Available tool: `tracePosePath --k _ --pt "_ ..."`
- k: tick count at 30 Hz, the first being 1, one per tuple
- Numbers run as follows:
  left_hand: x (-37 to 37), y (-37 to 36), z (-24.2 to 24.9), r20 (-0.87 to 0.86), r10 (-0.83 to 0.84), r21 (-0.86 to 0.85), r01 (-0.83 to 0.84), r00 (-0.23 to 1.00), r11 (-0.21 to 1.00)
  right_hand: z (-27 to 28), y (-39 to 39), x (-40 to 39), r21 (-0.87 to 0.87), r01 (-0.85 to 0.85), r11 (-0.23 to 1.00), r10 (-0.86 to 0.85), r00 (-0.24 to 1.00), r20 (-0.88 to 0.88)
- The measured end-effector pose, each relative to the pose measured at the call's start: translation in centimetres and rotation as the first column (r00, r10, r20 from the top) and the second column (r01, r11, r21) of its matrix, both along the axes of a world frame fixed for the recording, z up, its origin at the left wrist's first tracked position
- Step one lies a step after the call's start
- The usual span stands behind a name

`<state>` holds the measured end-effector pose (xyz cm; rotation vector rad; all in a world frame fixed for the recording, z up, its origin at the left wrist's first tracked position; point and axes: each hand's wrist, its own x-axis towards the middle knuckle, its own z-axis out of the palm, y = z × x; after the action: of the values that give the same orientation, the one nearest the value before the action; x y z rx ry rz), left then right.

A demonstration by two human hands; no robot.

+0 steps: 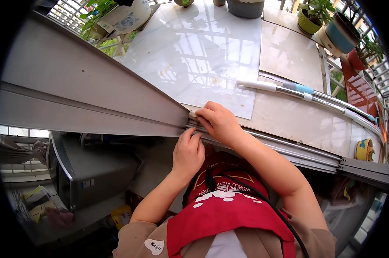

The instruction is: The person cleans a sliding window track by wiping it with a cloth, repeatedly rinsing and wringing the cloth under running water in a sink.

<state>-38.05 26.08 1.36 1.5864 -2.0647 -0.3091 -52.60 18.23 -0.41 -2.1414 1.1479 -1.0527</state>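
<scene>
My right hand (pixel 220 122) is closed, its fingertips pinched at the corner where the sliding-window track (pixel 285 148) meets the upright grey window frame (pixel 117 81). A small pale piece (pixel 192 114) shows at these fingertips; what it is, I cannot make out. Just below, on the near side of the track, my left hand (pixel 188 152) rests with its fingers slightly apart and the tips on the rail's edge. Nothing shows held in the left hand. The metal rails run from both hands toward the lower right.
Beyond the track lies a glossy white panel (pixel 194 56). Metal poles (pixel 328 103) lie along the ledge on the right. Potted plants stand round the far edge, among them a green pot (pixel 309 22). A yellow pot (pixel 364 149) sits far right. A dark appliance (pixel 99 172) stands lower left.
</scene>
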Motion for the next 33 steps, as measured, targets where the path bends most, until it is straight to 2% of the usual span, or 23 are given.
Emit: tracePosePath --k 1,4,8,11,13,17,19,24,28,30,31,33 --pt "0.0 0.1 0.0 -0.002 0.008 -0.001 -0.008 1.0 1.0 0.2 -0.2 0.2 -0.074 -0.043 0.996 0.048 0.997 0.068" --pt "-0.5 0.3 0.0 -0.028 0.017 0.004 -0.017 0.999 1.0 0.2 -0.2 0.5 -0.164 -0.042 0.986 0.052 0.997 0.058" --pt "-0.8 -0.2 -0.8 0.039 0.018 0.005 -0.018 0.999 1.0 -1.0 -0.2 0.6 -0.19 -0.017 0.982 0.018 1.0 0.003" --pt "-1.0 -0.5 -0.6 0.048 -0.006 0.081 0.002 0.999 0.997 -1.2 -0.3 0.7 -0.151 0.014 0.988 0.001 0.995 0.101" --pt "-0.9 -0.6 -0.7 0.102 0.001 0.103 -0.011 0.995 0.995 -2.5 -0.6 0.2 -0.11 -0.01 0.994 0.008 1.0 -0.02" --pt "-0.4 -0.6 -0.4 0.104 0.022 0.111 -0.033 0.994 0.993 -3.0 -0.4 0.6 -0.126 -0.012 0.992 -0.002 0.994 -0.109" --pt "-0.7 -0.9 -0.4 0.124 0.03 0.086 -0.041 0.992 0.995 -2.3 -0.3 1.6 -0.156 -0.041 0.987 0.001 0.969 -0.248" --pt "-0.8 -1.3 -0.7 0.095 0.065 0.105 -0.075 0.993 0.992 -3.0 0.0 2.2 -0.171 0.062 0.983 -0.097 0.973 -0.209" --pt "-1.4 -1.1 -0.8 0.154 0.049 0.143 -0.072 0.987 0.987 -2.7 0.1 0.8 -0.175 0.027 0.984 -0.074 0.96 -0.269" --pt "-1.4 -1.4 -0.9 0.158 0.051 0.162 -0.077 0.986 0.984 -2.1 -0.5 0.3 -0.105 -0.149 0.983 0.114 0.953 -0.279" --pt "-1.4 -1.5 -0.9 0.163 0.052 0.183 -0.082 0.985 0.98 -1.6 -0.6 -0.1 -0.104 -0.144 0.984 0.11 0.954 -0.279" --pt "-2.0 -2.4 -0.3 0.191 0.067 0.231 -0.111 0.979 0.967 -0.5 -0.8 -0.6 0.022 -0.183 0.983 0.176 0.898 -0.403"
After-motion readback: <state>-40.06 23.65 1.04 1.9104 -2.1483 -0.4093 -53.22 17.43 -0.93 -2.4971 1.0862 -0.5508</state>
